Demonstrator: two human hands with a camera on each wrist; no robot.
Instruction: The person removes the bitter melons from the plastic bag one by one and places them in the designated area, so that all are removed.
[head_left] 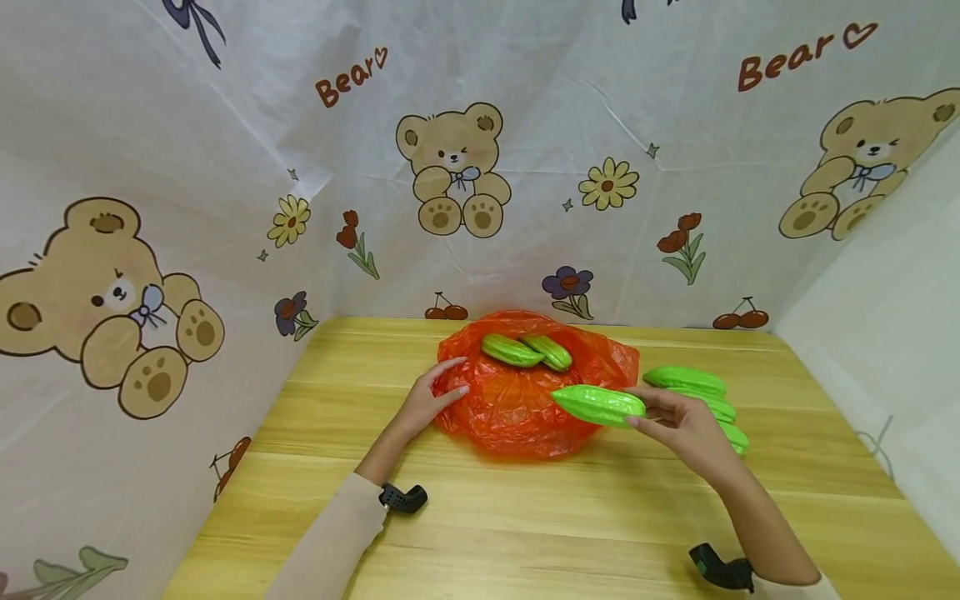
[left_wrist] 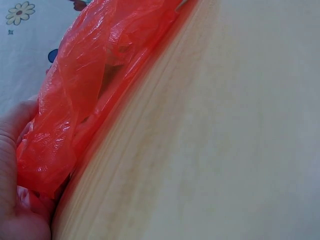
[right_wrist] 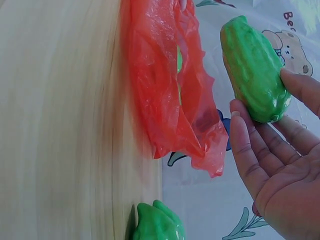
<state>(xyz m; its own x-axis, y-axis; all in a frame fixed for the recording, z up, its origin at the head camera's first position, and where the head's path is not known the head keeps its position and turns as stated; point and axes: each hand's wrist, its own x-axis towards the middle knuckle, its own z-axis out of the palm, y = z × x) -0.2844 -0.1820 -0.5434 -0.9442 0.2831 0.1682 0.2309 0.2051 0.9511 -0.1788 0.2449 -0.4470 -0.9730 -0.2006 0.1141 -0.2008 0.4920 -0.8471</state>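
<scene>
My right hand (head_left: pixel 686 429) pinches a bright green, ridged bitter melon (head_left: pixel 600 405) by its blunt end, thumb on one side and fingers on the other. The melon's pointed end faces left, over the front right part of a red plastic bag (head_left: pixel 517 417). Inside the bag's open mouth lie two more green melons (head_left: pixel 512 351). At the bag's left side my left hand (head_left: pixel 423 404) holds the edge, with thin red plastic (left_wrist: pixel 60 135) between thumb and fingers. In the right wrist view the held melon (right_wrist: pixel 255 70) is raised beside the bag.
Several green melons (head_left: pixel 686 381) lie close together on the wooden table (head_left: pixel 480 525), to the right of the bag and partly behind my right hand. A white cloth (head_left: pixel 540 75) printed with bears rises behind and left of the table. A pale wall (head_left: pixel 900 333) stands on the right.
</scene>
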